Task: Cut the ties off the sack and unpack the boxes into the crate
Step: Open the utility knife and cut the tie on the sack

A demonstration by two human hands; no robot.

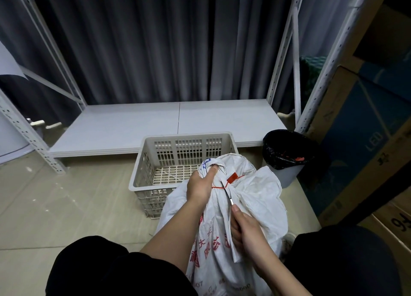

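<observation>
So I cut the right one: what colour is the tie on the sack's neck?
Red, with a red tag; the tie on the sack shows in the head view.
</observation>
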